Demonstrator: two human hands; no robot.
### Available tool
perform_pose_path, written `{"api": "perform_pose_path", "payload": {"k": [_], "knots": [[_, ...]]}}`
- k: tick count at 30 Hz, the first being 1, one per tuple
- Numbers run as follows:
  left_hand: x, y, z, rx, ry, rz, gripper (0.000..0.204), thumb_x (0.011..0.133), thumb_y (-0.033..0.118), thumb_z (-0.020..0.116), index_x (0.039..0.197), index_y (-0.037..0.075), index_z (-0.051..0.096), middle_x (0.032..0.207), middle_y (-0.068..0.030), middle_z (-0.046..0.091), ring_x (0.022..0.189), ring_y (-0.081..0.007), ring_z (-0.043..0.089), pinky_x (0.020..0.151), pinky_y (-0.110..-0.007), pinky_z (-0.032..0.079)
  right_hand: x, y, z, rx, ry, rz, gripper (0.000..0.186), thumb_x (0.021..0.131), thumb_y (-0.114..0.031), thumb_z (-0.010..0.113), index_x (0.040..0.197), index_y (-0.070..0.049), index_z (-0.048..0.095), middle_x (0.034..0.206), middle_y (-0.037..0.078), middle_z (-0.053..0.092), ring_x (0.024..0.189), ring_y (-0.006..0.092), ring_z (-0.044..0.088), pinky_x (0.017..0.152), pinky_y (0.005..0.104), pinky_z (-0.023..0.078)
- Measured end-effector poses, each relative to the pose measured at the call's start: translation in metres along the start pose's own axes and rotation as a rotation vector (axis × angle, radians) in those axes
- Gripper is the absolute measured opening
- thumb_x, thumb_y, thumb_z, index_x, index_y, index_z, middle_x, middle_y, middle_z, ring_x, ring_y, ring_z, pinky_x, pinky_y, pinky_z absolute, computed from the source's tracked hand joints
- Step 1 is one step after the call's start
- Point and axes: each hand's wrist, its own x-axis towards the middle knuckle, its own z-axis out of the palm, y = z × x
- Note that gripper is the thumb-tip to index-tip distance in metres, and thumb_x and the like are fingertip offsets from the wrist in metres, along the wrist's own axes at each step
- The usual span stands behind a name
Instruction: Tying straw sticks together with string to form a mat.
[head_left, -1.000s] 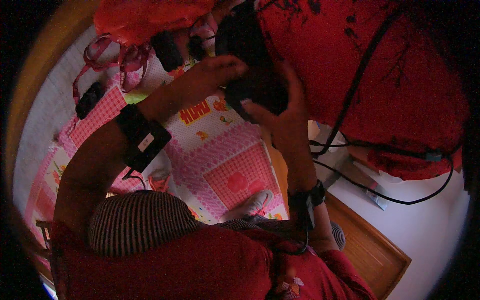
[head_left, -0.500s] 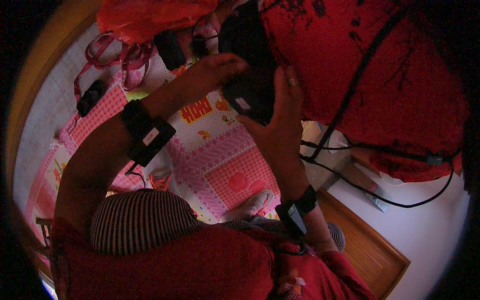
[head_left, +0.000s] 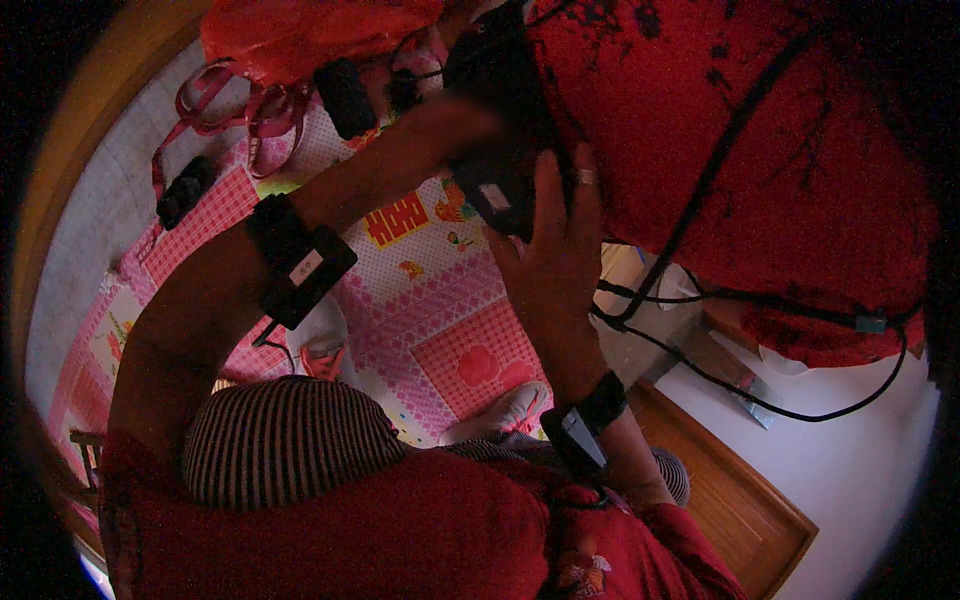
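A dark object [head_left: 483,194] with a small white label hangs or rests at upper centre; its kind is too dark to make out. My left hand [head_left: 462,125] reaches across from the left over its upper part, fingers blurred and lost in the dark. From below, my right hand [head_left: 560,255] comes up along its right side, fingers stretched and apart, a ring on one. The right fingertips lie close to red fabric with a black branch pattern [head_left: 680,130]; whether they touch it, I cannot tell. Black strapped devices sit on my left wrist [head_left: 308,275] and right wrist [head_left: 575,440].
Below lies a pink and white patterned cloth [head_left: 400,290]. A dark red strap [head_left: 215,110], black objects [head_left: 345,98] and a red-orange bag [head_left: 310,40] lie at upper left. Black cables [head_left: 745,385] loop at right, above a wooden panel [head_left: 720,490].
My right hand has shifted slightly down and left, its fingers now more spread. The left hand has moved a little inward and become blurred. The white label sits slightly right of its earlier place.
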Motion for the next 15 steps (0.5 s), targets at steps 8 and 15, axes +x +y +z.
{"api": "perform_pose_path", "payload": {"k": [8,15], "knots": [[0.001,0.004,-0.001,-0.008,0.025,-0.031,0.036,0.092,0.037,0.047,0.106,0.008,0.061,0.09,-0.0006,0.062,0.08,-0.0097,0.055,0.072,-0.024,0.044,0.003,0.001,0.001,0.259,0.036,0.188,0.095,0.057,-0.015,0.08,0.136,-0.004,0.028,0.137,0.023,0.031,0.125,0.0379,0.035,0.101,0.0426,0.034],[0.005,-0.002,-0.005,0.164,0.018,0.072,0.036,0.091,0.037,0.049,0.108,0.007,0.06,0.094,-0.0003,0.062,0.084,-0.0093,0.055,0.077,-0.024,0.044,0.012,-0.004,-0.009,0.499,-0.095,0.476,0.093,0.058,-0.014,0.08,0.136,-0.004,0.03,0.131,0.021,0.04,0.121,0.0334,0.042,0.101,0.0403,0.034]]}}
